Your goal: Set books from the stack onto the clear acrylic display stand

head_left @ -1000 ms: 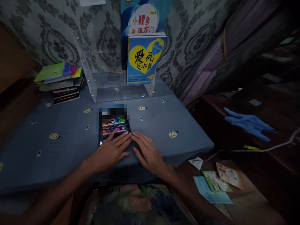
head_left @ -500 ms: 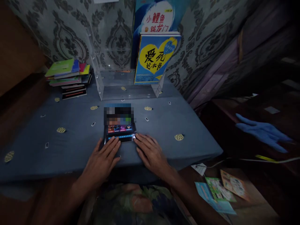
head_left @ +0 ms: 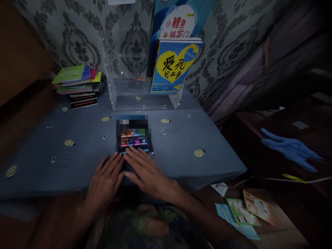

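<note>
A thin dark book (head_left: 133,141) with rows of small coloured pictures lies flat on the table in front of me; its upper part is blurred out. My left hand (head_left: 105,176) rests flat at the book's lower left corner, fingers stretched out. Across the book's lower edge lies my right hand (head_left: 145,171), also flat, its fingertips on the cover and its thumb close to the left thumb. Neither hand grips anything. The right hand hides part of the book's bottom edge.
Behind the book stands a clear acrylic rack (head_left: 142,102) holding a blue book with a yellow heart (head_left: 169,67) and a taller book. A stack of books (head_left: 77,84) sits back left. On the right are a blue glove (head_left: 290,147) and several booklets (head_left: 242,211) lower down.
My right hand has moved left from the book's right corner onto its lower edge, towards my left hand. The left hand has shifted slightly left. The view has tilted a little.
</note>
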`<state>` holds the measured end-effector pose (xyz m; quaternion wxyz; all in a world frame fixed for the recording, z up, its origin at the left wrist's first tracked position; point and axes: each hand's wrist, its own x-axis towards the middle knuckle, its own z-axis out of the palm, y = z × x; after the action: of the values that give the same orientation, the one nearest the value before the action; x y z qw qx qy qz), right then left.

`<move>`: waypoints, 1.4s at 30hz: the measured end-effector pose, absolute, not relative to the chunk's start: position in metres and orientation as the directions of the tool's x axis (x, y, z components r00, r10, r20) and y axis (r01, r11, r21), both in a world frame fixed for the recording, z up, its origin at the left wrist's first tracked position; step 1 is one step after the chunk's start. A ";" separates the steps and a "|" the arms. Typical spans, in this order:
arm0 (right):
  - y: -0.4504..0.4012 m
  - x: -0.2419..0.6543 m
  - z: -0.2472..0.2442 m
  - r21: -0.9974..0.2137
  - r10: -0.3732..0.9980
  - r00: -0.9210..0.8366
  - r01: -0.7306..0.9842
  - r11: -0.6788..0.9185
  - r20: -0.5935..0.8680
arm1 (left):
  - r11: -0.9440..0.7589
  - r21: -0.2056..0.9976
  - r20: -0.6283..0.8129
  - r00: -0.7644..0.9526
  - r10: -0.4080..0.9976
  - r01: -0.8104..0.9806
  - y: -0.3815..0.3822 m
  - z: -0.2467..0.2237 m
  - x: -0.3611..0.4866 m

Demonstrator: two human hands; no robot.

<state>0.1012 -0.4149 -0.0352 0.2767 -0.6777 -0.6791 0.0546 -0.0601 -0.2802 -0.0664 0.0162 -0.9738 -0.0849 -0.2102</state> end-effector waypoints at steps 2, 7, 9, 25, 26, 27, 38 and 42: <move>-0.400 0.093 -0.032 -0.470 0.971 0.020 0.877 0.099 0.240 | -0.985 0.003 0.398 0.904 0.158 0.171 -0.280 -0.068 -0.061; -0.393 0.093 -0.040 -0.499 0.987 0.001 0.863 0.082 0.164 | -0.987 0.002 0.415 0.898 0.146 0.159 -0.279 -0.068 -0.061; -0.402 0.100 -0.045 -0.486 0.984 0.021 0.871 0.068 0.175 | -0.986 0.008 0.431 0.889 0.156 0.169 -0.279 -0.067 -0.060; -0.444 0.131 -0.073 -0.392 0.929 0.163 0.920 -0.021 0.332 | -0.979 -0.031 0.386 0.906 0.175 0.202 -0.269 -0.057 -0.044; -0.444 0.131 -0.073 -0.387 0.929 0.160 0.922 -0.020 0.334 | -0.978 -0.032 0.381 0.907 0.180 0.208 -0.266 -0.057 -0.040; -0.444 0.131 -0.073 -0.382 0.929 0.158 0.924 -0.019 0.335 | -0.977 -0.029 0.375 0.908 0.186 0.212 -0.262 -0.056 -0.035; -0.444 0.132 -0.070 -0.335 0.930 0.144 0.942 -0.023 0.339 | -0.967 0.023 0.244 0.937 0.250 0.252 -0.191 -0.039 0.040; -0.445 0.132 -0.072 -0.319 0.930 0.144 0.947 -0.031 0.338 | -0.962 0.038 0.212 0.939 0.272 0.271 -0.173 -0.036 0.065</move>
<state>0.1320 -0.4445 -0.0720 0.2389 -0.7176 -0.6539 -0.0179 0.0651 -0.1729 -0.0364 -0.0040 -0.9845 -0.1378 -0.1084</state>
